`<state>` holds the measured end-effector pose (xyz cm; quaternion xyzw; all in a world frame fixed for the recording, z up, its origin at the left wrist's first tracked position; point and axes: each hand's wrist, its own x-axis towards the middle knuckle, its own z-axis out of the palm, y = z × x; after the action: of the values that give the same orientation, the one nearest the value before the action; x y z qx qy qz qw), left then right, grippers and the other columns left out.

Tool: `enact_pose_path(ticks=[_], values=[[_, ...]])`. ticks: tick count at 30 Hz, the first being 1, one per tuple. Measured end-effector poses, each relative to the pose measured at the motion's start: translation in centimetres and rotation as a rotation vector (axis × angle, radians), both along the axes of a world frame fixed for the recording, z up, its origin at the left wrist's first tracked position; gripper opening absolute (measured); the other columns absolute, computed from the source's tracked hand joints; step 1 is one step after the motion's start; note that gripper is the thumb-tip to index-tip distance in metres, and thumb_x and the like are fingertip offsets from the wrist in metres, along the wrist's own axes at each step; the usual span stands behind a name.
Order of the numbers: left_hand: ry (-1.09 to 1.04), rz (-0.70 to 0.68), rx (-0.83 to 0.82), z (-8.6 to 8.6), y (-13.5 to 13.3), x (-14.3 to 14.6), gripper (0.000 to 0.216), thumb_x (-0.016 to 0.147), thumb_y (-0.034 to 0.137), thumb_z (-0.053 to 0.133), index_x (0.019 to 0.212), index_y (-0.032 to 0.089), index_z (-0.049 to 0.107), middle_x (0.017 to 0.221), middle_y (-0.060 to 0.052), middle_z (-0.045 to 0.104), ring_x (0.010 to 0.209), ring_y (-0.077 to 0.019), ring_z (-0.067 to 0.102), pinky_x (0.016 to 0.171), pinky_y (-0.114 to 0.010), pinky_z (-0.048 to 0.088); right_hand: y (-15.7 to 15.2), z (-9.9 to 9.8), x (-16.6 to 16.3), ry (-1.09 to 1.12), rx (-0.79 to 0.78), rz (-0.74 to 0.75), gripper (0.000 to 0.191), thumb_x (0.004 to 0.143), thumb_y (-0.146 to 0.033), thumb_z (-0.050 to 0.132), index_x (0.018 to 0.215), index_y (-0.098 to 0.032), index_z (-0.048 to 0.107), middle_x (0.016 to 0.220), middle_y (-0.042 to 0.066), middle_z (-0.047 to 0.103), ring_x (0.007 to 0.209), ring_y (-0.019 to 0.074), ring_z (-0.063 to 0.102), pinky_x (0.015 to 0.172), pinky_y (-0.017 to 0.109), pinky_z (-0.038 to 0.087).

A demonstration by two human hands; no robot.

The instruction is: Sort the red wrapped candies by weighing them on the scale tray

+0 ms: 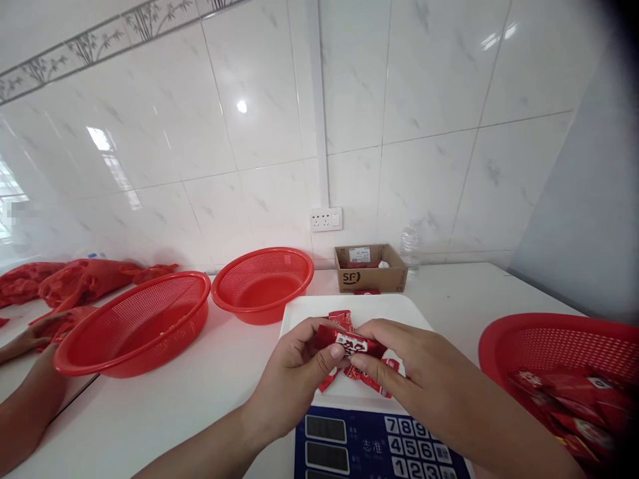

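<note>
Watching closely now, we are seeing the left hand point(294, 379) pinching one end of a red packet point(352, 342), its thumb pressing across the front. The right hand point(412, 359) is gripping the other end between thumb and forefinger, so both hands are sharing this one piece, and we are catching white lettering on its face. The packet is hanging over the white pan point(299, 310) of a scale, partly covering several loose packets point(340, 318) that are lying there. Below, the blue keypad panel point(372, 447) is facing us, the right forearm covering its right-hand keys.

Over on the right, a red basket point(544, 326) is holding more packets point(574, 406). Behind the pan, we are spotting an open cardboard box point(372, 279) marked SF, and a clear bottle point(410, 245) is standing just beside it by the tiled wall. To the left, two more red baskets point(264, 273) point(134, 319) are sitting side by side, the nearer one tilting toward us in the view. Further left, a co-worker's hand point(42, 332) is reaching among red bags point(90, 279); what it is gripping, we are not managing to tell.
</note>
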<state>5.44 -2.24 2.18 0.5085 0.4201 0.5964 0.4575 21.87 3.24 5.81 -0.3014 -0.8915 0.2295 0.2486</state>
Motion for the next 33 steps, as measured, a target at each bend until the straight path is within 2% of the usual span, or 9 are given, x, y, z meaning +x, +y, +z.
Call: enact_pose_path(ticks=[9,16,21,26,33], values=[[0.013,-0.04,0.04,0.4,0.0,0.2,0.021,0.078,0.032,0.067,0.09,0.016,0.064,0.081,-0.003,0.066,0.078,-0.0127,0.06,0.075,-0.025,0.047,0.4,-0.9,-0.1,0.01,0.121,-0.023,0.032,0.09,-0.035,0.041,0.061,-0.02,0.041,0.059,-0.003,0.056,0.052,0.0101,0.048,0.047,0.022,0.032],[0.021,-0.019,0.026,0.6,-0.2,0.2,0.02,0.076,0.031,0.068,0.087,0.015,0.065,0.075,-0.001,0.065,0.073,-0.012,0.058,0.072,-0.024,0.046,0.1,-0.2,-0.1,-0.015,0.046,-0.035,0.026,0.089,-0.032,0.043,0.067,-0.021,0.049,0.063,-0.003,0.059,0.054,0.0113,0.05,0.048,0.022,0.034],[0.024,-0.018,0.036,0.3,-0.2,0.0,0.017,0.077,0.031,0.067,0.085,0.016,0.065,0.079,-0.002,0.066,0.076,-0.0134,0.059,0.072,-0.025,0.046,-0.1,0.4,0.0,0.005,-0.036,0.015,0.022,0.088,-0.034,0.047,0.07,-0.022,0.053,0.068,-0.003,0.062,0.059,0.0115,0.054,0.052,0.022,0.037],[0.0,-0.04,0.047,0.6,-0.2,0.1,0.017,0.077,0.029,0.067,0.087,0.016,0.067,0.084,-0.004,0.068,0.084,-0.0159,0.06,0.077,-0.026,0.046,0.3,-0.5,-0.2,0.04,-0.014,0.06,0.022,0.085,-0.038,0.052,0.07,-0.023,0.054,0.067,-0.004,0.061,0.06,0.0117,0.052,0.053,0.023,0.035],[-0.061,-0.064,0.084,0.3,0.0,0.3,0.015,0.077,0.028,0.067,0.087,0.018,0.066,0.084,-0.003,0.068,0.08,-0.0138,0.059,0.077,-0.026,0.045,0.5,-0.8,-0.2,0.073,0.013,0.096,0.024,0.087,-0.038,0.048,0.069,-0.023,0.056,0.062,-0.004,0.058,0.055,0.0111,0.049,0.051,0.023,0.034]])
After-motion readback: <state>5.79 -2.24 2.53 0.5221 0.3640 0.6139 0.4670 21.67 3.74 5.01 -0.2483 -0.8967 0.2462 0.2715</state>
